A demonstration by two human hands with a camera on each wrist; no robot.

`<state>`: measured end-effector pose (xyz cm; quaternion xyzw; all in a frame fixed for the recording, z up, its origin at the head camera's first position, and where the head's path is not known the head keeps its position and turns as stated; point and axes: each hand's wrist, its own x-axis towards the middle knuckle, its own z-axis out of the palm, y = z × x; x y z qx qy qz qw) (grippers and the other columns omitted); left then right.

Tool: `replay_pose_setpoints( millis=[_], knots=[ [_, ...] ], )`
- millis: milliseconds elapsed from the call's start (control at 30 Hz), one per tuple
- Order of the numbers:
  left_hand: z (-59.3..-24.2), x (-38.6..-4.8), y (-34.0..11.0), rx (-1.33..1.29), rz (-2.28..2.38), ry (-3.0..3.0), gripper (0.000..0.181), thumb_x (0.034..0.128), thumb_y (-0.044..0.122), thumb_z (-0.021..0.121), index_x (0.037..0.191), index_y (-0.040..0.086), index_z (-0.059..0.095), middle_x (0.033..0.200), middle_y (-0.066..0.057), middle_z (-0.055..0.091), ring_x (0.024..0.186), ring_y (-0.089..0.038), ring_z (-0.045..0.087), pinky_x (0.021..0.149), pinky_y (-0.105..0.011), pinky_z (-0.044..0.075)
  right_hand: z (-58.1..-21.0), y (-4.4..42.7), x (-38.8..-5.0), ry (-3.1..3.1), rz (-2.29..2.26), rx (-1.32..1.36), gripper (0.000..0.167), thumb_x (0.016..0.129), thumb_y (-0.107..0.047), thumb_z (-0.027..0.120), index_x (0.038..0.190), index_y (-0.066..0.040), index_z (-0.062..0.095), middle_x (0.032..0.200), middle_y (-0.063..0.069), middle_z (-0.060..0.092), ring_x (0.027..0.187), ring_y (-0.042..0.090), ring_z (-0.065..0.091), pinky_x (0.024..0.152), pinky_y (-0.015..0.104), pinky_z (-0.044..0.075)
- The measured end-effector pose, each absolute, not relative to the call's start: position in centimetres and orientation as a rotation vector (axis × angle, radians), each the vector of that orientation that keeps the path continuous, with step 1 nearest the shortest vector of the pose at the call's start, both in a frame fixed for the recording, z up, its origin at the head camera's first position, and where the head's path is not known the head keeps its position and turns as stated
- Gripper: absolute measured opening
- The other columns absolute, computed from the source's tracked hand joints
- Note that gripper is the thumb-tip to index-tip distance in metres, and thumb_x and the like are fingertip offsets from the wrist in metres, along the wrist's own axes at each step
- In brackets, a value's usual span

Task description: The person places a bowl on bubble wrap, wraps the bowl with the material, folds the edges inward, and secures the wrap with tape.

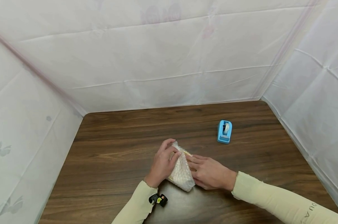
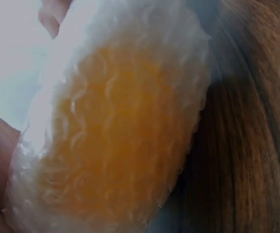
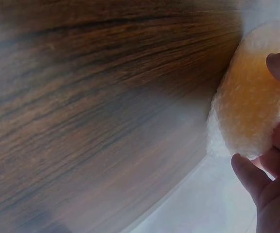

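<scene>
A bubble-wrapped package (image 1: 183,175) is between my hands over the front middle of the table, with something yellow-orange showing through the clear wrap (image 2: 120,131). My left hand (image 1: 161,163) grips its upper left part, thumb and fingertips bent over the wrap. Along the right side, my right hand (image 1: 212,173) holds it with the fingers against the wrap; the right wrist view shows a thumb (image 3: 249,175) at one end of the package (image 3: 249,97). The wrap hides the exact kind of the item inside, and parts of the fingertips are out of sight.
A light blue tape dispenser (image 1: 224,132) with a roll of clear tape stands on the wooden table (image 1: 115,140), behind and right of the package. Pale cloth walls (image 1: 163,62) enclose the table at the back and both sides. A small black device is strapped to my left wrist.
</scene>
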<state>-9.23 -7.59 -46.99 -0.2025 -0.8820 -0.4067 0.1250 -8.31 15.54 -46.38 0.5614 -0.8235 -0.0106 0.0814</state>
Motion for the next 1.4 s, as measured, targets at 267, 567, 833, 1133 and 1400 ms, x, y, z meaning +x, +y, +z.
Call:
replay_pose_setpoints(
  millis=[267, 567, 833, 1133, 1400],
  knots=[
    [-47.4, -9.6, -7.3, -0.549, -1.036, -2.578, 0.011, 0.0978, 0.015, 0.073, 0.089, 0.010, 0.075, 0.137, -0.015, 0.064, 0.064, -0.010, 0.057, 0.066, -0.030, 0.053, -46.3, 15.6, -8.3, -2.457, -0.046, 1.677, 0.039, 0.097, -0.033, 0.073, 0.132, -0.015, 0.073, 0.148, 0.008, 0.063, 0.143, 0.028, 0.056, 0.116, 0.041, 0.050],
    [-47.5, -9.7, -7.3, -0.557, -0.901, -2.587, 0.010, 0.0925, 0.014, 0.079, 0.085, 0.007, 0.078, 0.136, -0.013, 0.067, 0.088, -0.021, 0.073, 0.073, -0.038, 0.061, -46.2, 15.8, -8.3, -2.458, 0.002, 1.696, 0.040, 0.097, -0.030, 0.072, 0.133, -0.012, 0.071, 0.152, 0.009, 0.060, 0.145, 0.029, 0.054, 0.116, 0.039, 0.049],
    [-47.6, -9.8, -7.4, -0.597, -0.874, -2.574, 0.010, 0.0889, 0.014, 0.083, 0.084, 0.006, 0.079, 0.131, -0.015, 0.068, 0.090, -0.023, 0.074, 0.075, -0.038, 0.062, -46.9, 16.7, -8.4, -2.378, 0.230, 1.609, 0.059, 0.087, -0.014, 0.078, 0.143, -0.004, 0.059, 0.146, 0.014, 0.062, 0.140, 0.031, 0.058, 0.100, 0.035, 0.060],
    [-47.5, -10.1, -7.5, -0.575, -0.872, -2.615, 0.012, 0.0872, 0.018, 0.085, 0.083, 0.010, 0.077, 0.130, -0.012, 0.069, 0.084, -0.019, 0.072, 0.073, -0.037, 0.062, -47.3, 16.7, -8.4, -2.341, 0.160, 1.670, 0.070, 0.085, -0.014, 0.079, 0.151, -0.011, 0.055, 0.159, 0.012, 0.052, 0.147, 0.038, 0.050, 0.110, 0.040, 0.054],
    [-47.3, -10.0, -7.5, -0.556, -0.880, -2.646, 0.012, 0.0883, 0.020, 0.085, 0.083, 0.012, 0.076, 0.130, -0.009, 0.068, 0.084, -0.018, 0.071, 0.071, -0.034, 0.060, -47.7, 16.5, -8.3, -2.329, 0.105, 1.647, 0.066, 0.087, -0.021, 0.079, 0.150, -0.014, 0.057, 0.158, 0.008, 0.054, 0.148, 0.032, 0.051, 0.113, 0.039, 0.052]
  ],
)
